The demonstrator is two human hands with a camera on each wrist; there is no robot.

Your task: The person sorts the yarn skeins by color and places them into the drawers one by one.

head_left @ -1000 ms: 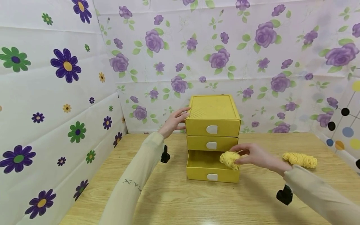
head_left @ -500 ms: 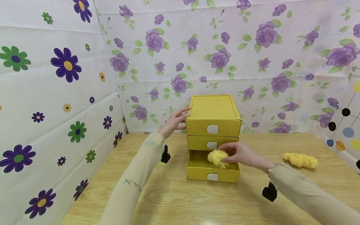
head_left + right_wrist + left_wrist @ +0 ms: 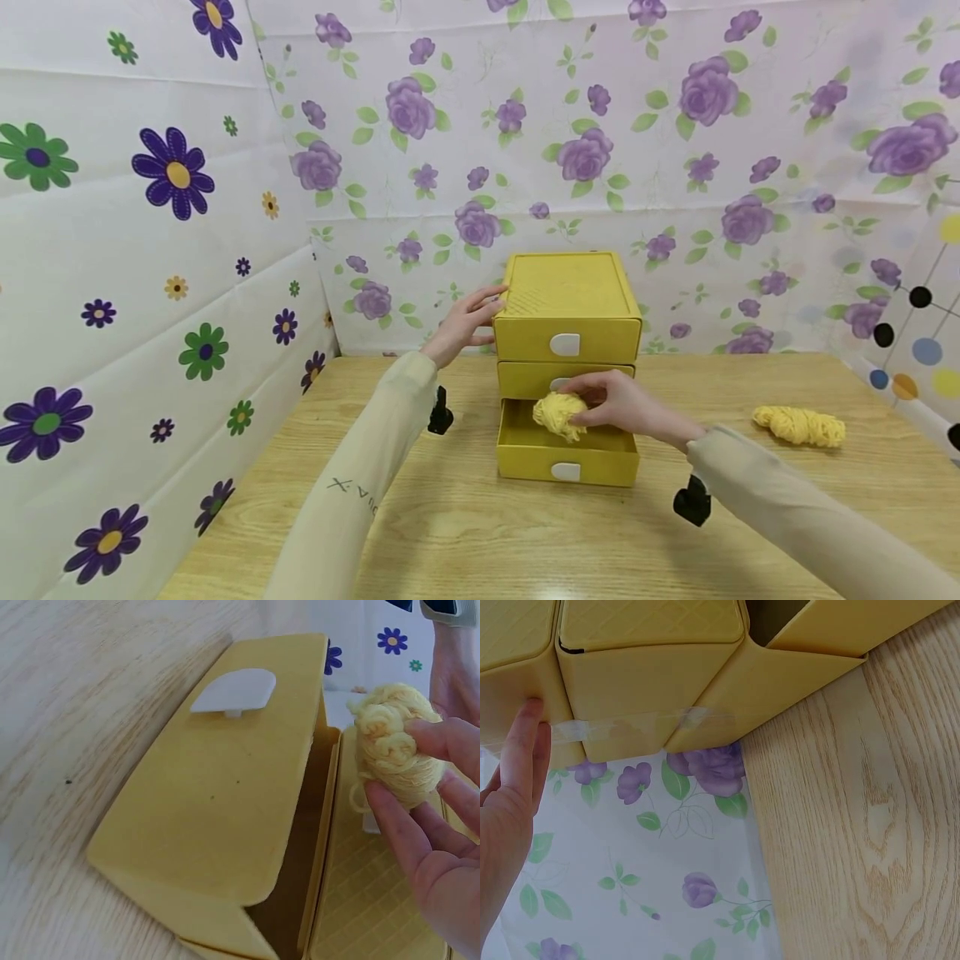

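Observation:
A yellow three-drawer box (image 3: 570, 287) stands on the table, its bottom drawer (image 3: 566, 464) pulled out and the upper two closed. My right hand (image 3: 626, 406) pinches a yellow yarn skein (image 3: 557, 416) between thumb and fingers, above the left part of the open drawer. In the right wrist view the skein (image 3: 399, 746) is held clear of the drawer front (image 3: 210, 772). My left hand (image 3: 462, 325) rests with extended fingers against the box's left side near the top; the left wrist view shows the fingertips (image 3: 531, 712) touching that wall.
Another yellow yarn skein (image 3: 799, 426) lies on the wooden table (image 3: 480, 533) to the right of the box. Flower-patterned sheets (image 3: 420, 183) hang behind and at the left. Each wrist wears a black camera.
My right hand has carried the yarn skein leftward, from the drawer's right edge to over its left part. The left hand and the box stay where they were.

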